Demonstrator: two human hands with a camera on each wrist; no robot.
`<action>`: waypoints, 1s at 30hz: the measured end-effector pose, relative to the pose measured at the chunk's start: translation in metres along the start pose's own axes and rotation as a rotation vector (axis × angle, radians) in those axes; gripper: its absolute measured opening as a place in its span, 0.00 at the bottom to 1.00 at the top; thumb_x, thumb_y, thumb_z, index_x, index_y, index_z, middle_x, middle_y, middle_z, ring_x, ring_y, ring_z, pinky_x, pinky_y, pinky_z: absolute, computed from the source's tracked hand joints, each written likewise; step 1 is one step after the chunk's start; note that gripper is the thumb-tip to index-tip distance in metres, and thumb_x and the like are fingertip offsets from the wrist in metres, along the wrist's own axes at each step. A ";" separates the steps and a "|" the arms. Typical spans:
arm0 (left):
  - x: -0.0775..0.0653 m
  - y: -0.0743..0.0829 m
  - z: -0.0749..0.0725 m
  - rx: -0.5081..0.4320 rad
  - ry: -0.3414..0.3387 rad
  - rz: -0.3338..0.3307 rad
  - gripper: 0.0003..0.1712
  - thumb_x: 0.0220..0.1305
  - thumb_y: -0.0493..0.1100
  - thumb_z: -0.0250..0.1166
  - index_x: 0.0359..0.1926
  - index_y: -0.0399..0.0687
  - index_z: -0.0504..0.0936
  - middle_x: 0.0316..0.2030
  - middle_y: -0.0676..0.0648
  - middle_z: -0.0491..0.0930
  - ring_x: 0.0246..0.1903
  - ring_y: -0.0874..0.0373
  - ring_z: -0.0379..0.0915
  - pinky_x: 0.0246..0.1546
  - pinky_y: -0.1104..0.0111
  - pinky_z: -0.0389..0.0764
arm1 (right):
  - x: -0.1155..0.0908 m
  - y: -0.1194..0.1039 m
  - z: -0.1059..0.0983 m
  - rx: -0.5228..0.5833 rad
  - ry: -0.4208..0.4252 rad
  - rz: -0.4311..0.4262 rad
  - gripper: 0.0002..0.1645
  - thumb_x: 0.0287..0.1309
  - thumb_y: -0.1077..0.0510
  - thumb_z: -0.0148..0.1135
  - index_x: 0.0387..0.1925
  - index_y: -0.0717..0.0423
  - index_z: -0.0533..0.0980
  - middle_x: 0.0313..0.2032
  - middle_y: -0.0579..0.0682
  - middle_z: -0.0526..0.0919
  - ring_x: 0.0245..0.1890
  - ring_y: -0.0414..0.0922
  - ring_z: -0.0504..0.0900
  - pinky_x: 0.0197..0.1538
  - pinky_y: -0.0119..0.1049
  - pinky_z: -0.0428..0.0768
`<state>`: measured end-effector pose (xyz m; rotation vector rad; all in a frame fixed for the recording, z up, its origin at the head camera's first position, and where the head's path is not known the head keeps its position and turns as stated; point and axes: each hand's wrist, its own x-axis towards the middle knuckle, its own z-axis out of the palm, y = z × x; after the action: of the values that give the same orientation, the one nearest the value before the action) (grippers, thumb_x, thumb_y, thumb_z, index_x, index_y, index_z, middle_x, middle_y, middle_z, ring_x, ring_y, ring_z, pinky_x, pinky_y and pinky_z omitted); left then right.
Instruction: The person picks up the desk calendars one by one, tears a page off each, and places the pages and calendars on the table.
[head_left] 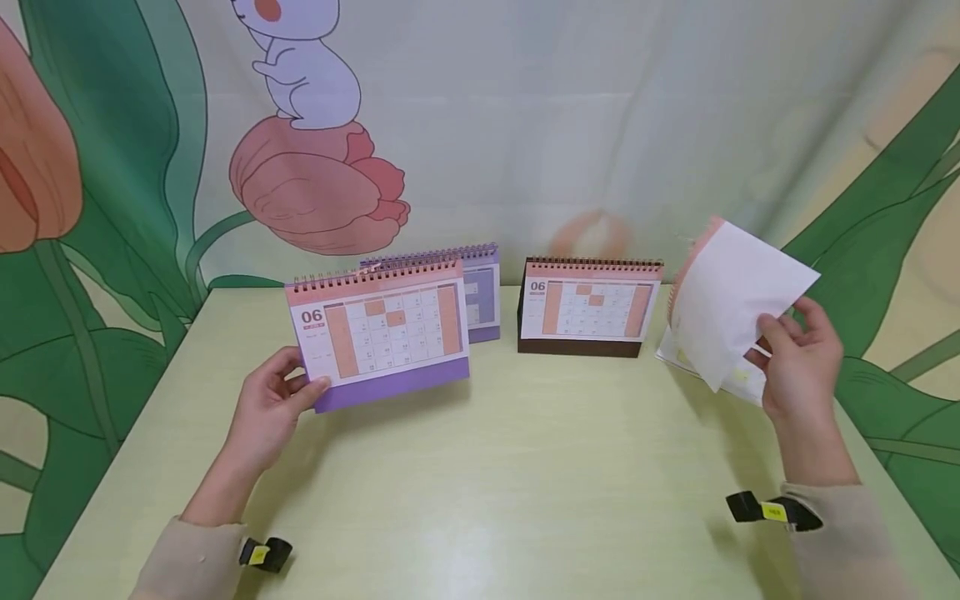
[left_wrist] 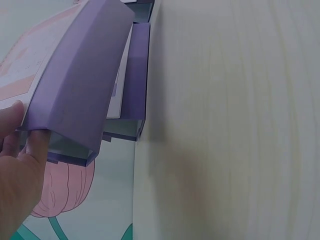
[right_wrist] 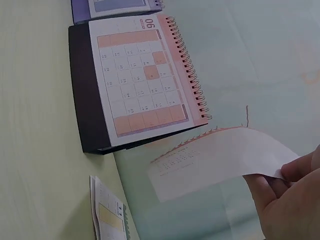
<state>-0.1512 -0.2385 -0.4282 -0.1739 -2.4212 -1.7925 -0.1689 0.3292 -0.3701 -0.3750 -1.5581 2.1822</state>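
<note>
My left hand (head_left: 272, 407) grips the lower left corner of a purple desk calendar (head_left: 405, 387), thumb in front. It is tilted and raised off the table, its spiral-bound page showing 06 in pink. In the left wrist view, the fingers (left_wrist: 37, 145) reach behind its front panel. My right hand (head_left: 806, 367) pinches a loose calendar sheet (head_left: 742, 292) between thumb and fingers. The sheet bends, mostly blank white towards me, with a pink strip and ragged torn holes along one edge. Beneath it, a small stack of calendar pages (right_wrist: 107, 210) lies on the table.
A dark-based desk calendar (head_left: 588, 304), also at 06, stands at the table's back. Another purple calendar (head_left: 483, 296) stands left of it, partly hidden behind the held one. A printed curtain (head_left: 525, 125) hangs behind the pale table (head_left: 480, 492).
</note>
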 end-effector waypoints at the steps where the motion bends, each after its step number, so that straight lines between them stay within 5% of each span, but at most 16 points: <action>1: 0.000 0.000 0.000 0.000 0.001 -0.001 0.25 0.68 0.38 0.62 0.65 0.44 0.71 0.54 0.47 0.75 0.47 0.65 0.80 0.44 0.75 0.83 | -0.001 -0.001 0.000 -0.009 0.010 -0.018 0.20 0.61 0.69 0.61 0.54 0.52 0.75 0.33 0.48 0.88 0.25 0.42 0.86 0.21 0.32 0.82; 13: -0.001 0.001 0.001 0.003 0.002 0.008 0.25 0.68 0.37 0.61 0.64 0.42 0.71 0.54 0.47 0.75 0.46 0.65 0.80 0.43 0.75 0.83 | 0.003 -0.004 -0.009 -0.125 0.066 -0.187 0.19 0.63 0.69 0.59 0.53 0.55 0.79 0.37 0.46 0.87 0.32 0.39 0.86 0.25 0.26 0.82; 16: -0.002 0.001 0.001 0.010 0.003 0.000 0.25 0.68 0.38 0.61 0.65 0.43 0.71 0.55 0.46 0.75 0.47 0.65 0.79 0.44 0.75 0.83 | 0.006 -0.002 -0.011 -0.260 0.077 -0.251 0.18 0.64 0.67 0.59 0.54 0.54 0.80 0.38 0.43 0.86 0.34 0.36 0.85 0.30 0.22 0.81; 22: -0.002 0.001 -0.001 0.012 0.008 -0.012 0.25 0.69 0.39 0.61 0.65 0.44 0.71 0.55 0.47 0.75 0.47 0.66 0.79 0.44 0.76 0.83 | 0.012 0.005 -0.017 -0.753 0.127 -0.367 0.18 0.69 0.58 0.55 0.57 0.46 0.80 0.49 0.41 0.86 0.40 0.24 0.80 0.39 0.17 0.75; 30: -0.003 0.001 -0.003 0.010 0.009 -0.019 0.25 0.68 0.39 0.62 0.65 0.44 0.71 0.54 0.49 0.75 0.46 0.65 0.79 0.44 0.75 0.83 | 0.017 0.014 -0.022 -0.925 0.074 -0.527 0.20 0.69 0.61 0.54 0.59 0.47 0.78 0.52 0.59 0.84 0.35 0.14 0.73 0.35 0.12 0.68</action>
<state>-0.1479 -0.2408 -0.4273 -0.1416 -2.4333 -1.7846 -0.1765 0.3523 -0.3900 -0.2555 -2.2276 0.9643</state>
